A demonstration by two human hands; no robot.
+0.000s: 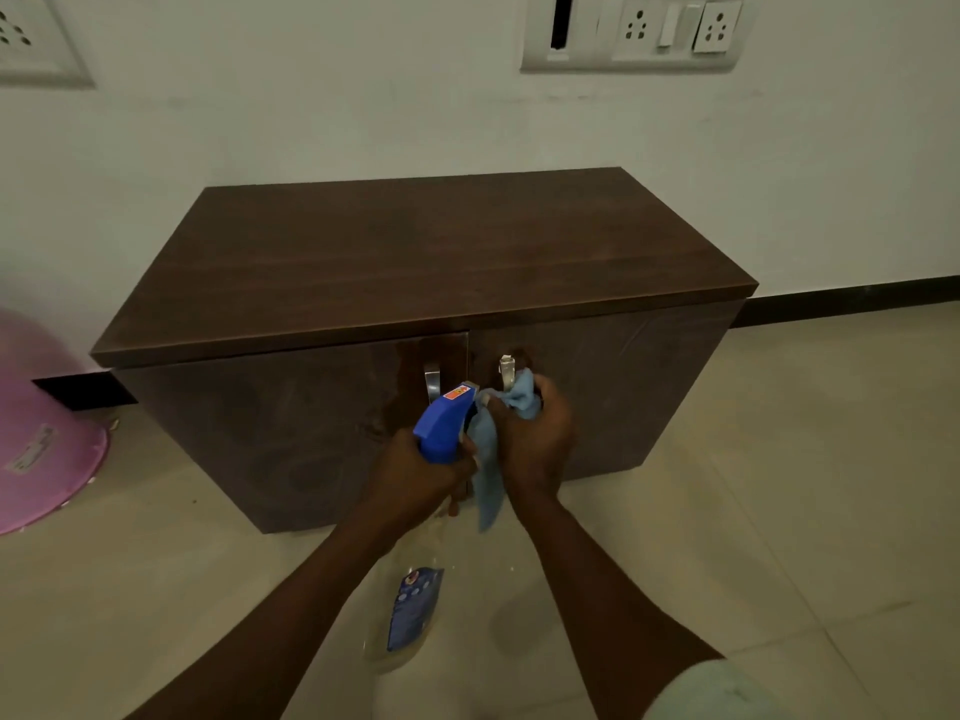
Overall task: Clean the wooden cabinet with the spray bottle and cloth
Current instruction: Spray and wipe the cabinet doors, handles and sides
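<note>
Pale floor tiles (pixel 779 459) run up to a white wall (pixel 363 96), where a black skirting strip (pixel 852 296) marks the join and a switch-and-socket plate (pixel 631 31) sits high above the right hand. Against that wall stands the wooden cabinet (pixel 415 252), low and dark brown, with a flat top and two closed doors that meet just beyond both hands. Each door carries a metal handle: the left handle (pixel 432 384) shows just past the left hand, and the right handle (pixel 506 368) is just above the right hand, partly covered by cloth.

The left hand (pixel 415 475) is wrapped around the neck of the spray bottle (pixel 447 426), whose blue trigger head points at the doors while its clear body with a blue label hangs down under the forearm. Whether a finger rests on the trigger cannot be told.

The right hand (pixel 530 439) is closed around the cloth (pixel 493 449), a light blue rag bunched at the fingertips against the right door near its handle, its loose end trailing down between the two hands.

Far to the left of the left hand, a pink plastic tub (pixel 41 439) lies on the floor near the cabinet's side. A pale sleeve (pixel 727 693) shows behind the right forearm.
</note>
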